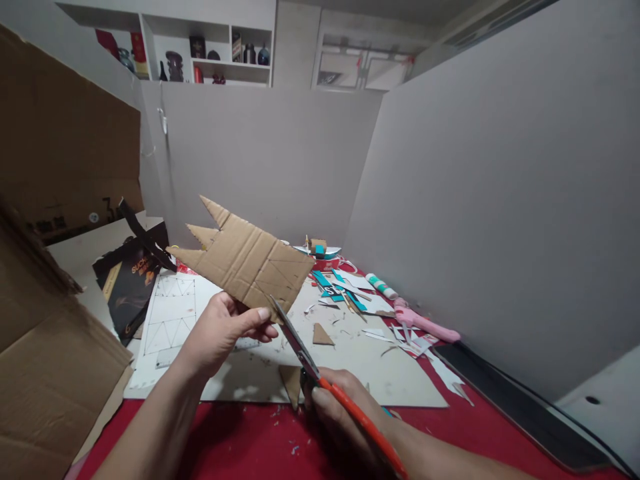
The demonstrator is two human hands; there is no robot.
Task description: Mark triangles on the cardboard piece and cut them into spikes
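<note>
**Scissors set to the edge of a spiked cardboard piece**

Nearest: right hand (334,421), low over the red tabletop (225,440), fingers curled shut through the orange-handled steel scissors (311,365). Blades slightly parted, tips up and left, touching the lower edge of the brown corrugated cardboard piece with three cut spikes (245,260).

Left hand (225,330) pinches that piece at its lower edge, thumb on top, holding it raised above the tabletop with the spikes pointing left and up.

Beneath: white sheet with pencilled triangles (173,313), small brown cardboard triangle (321,335).

Further back: teal paper scraps (334,285), white glue stick (383,287), grey partition wall (260,153).
</note>
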